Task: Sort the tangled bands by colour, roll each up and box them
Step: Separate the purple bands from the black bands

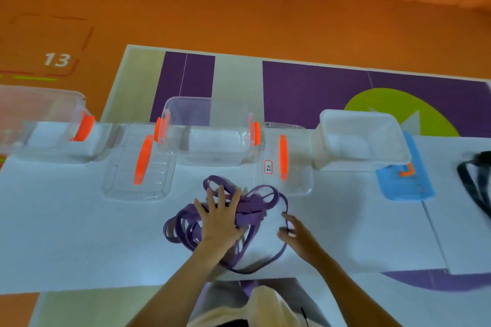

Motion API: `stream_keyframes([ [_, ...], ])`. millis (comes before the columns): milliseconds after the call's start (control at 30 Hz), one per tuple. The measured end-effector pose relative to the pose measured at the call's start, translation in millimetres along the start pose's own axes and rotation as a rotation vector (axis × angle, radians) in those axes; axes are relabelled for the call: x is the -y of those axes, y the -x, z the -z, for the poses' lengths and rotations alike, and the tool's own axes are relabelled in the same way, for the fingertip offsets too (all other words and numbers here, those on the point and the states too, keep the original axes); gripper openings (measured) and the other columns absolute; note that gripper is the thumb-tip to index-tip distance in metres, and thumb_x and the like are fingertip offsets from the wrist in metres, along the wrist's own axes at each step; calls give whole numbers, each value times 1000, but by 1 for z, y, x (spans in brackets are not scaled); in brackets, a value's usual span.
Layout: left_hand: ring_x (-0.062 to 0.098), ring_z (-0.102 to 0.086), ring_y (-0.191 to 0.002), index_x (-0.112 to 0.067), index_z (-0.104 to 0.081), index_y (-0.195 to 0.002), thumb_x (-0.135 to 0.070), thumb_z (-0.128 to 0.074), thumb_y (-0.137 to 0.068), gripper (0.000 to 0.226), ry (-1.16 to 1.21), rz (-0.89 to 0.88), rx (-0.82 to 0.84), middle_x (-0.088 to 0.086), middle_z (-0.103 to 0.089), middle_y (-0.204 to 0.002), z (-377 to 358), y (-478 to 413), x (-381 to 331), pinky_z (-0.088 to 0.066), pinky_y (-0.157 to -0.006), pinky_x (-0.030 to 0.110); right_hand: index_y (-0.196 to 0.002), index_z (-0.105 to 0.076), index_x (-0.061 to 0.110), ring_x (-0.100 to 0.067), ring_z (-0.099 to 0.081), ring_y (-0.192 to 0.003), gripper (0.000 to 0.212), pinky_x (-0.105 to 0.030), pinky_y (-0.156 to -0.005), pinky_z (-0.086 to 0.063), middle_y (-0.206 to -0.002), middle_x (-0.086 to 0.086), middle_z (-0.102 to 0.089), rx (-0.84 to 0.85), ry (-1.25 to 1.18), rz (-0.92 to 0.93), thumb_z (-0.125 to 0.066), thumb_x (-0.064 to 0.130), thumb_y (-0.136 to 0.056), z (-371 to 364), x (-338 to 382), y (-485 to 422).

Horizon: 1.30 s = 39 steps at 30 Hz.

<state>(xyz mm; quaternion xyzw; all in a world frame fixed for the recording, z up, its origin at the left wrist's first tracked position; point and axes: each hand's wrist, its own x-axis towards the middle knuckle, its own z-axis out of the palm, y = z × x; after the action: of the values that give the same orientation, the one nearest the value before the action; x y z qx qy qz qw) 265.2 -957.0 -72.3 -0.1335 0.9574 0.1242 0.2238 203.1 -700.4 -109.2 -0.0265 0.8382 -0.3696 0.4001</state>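
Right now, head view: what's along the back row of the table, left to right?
clear box with orange latch → clear lid with orange handle → second clear box → labelled clear lid → white box → blue lid → black bands

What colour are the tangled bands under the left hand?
The bands are purple; the head view shows them best.

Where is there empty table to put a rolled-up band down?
Bare table lies near-left, left of the purple bands, nearer than the clear lid. Another patch lies between the right hand and the black bands, nearer than the blue lid. Crowded: the far row of boxes, and the middle under the left hand.
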Motion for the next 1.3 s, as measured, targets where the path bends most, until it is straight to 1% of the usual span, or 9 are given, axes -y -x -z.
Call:
stream_keyframes([
  [100,50,7,-158,-43,16,-163,-78,-58,-84,114,-11,24,16,14,9,-175,-7,7,8,1,-115,81,-156,-38,20,-17,-56,-135,63,-38,-116,-48,-156,0,-45,99,-60,45,-69,19,-101,-24,14,1],
  [333,43,15,-159,-41,23,-161,-91,-48,-78,120,45,40,141,9,16,-174,-25,18,30,9,-119,76,-159,-31,35,-14,-65,-125,73,-40,-112,-52,-151,17,-46,168,-98,66,-69,22,-98,-80,45,7],
  [433,45,6,-160,-42,17,-162,-94,-47,-74,121,119,18,148,9,3,-175,-37,18,31,9,-119,76,-158,-36,31,-11,-55,-132,62,-32,-114,-48,-154,16,-43,110,-13,62,-65,26,-103,-73,35,14],
  [567,44,-28,-155,-39,-15,-164,-91,-48,-73,110,164,-106,-55,8,-32,-169,-38,21,31,-10,-116,79,-137,-56,28,-23,-66,-125,36,-36,-108,-55,-144,3,-58,-7,62,53,-61,33,-102,-55,21,28],
  [700,33,4,-163,-46,4,-164,-80,-62,-77,114,120,-130,-2,3,-1,-176,-25,29,31,10,-119,74,-133,-63,21,-22,-67,-124,28,-35,-105,-55,-138,0,-65,-134,109,18,-58,27,-106,-34,23,44],
  [800,32,10,-162,-50,7,-162,-78,-68,-74,119,102,-162,45,2,8,-175,-13,30,23,14,-116,75,-130,-64,24,-20,-67,-123,26,-34,-104,-56,-139,-3,-66,-152,158,31,-58,31,-106,-19,25,54],
  [867,33,6,-162,-49,0,-163,-88,-54,-70,115,58,-203,52,1,5,-176,-6,31,16,14,-116,76,-133,-64,25,-17,-66,-124,30,-31,-104,-55,-140,1,-65,-157,236,51,-57,36,-106,-10,26,61],
  [1033,38,-55,-140,-36,-61,-140,-91,-35,-73,91,-19,-319,-98,8,-57,-153,5,42,-3,-30,-107,81,-134,-63,27,-14,-61,-129,29,-28,-108,-51,-148,4,-56,-242,394,131,-57,34,-106,12,20,79],
  [1300,28,-65,-120,-22,-73,-115,-39,-72,-85,34,-71,-342,-259,0,-69,-120,23,68,-96,-51,-102,51,-132,-66,27,-15,-61,-129,28,-31,-103,-51,-148,6,-55,-453,460,187,-57,32,-106,76,-14,139],
])
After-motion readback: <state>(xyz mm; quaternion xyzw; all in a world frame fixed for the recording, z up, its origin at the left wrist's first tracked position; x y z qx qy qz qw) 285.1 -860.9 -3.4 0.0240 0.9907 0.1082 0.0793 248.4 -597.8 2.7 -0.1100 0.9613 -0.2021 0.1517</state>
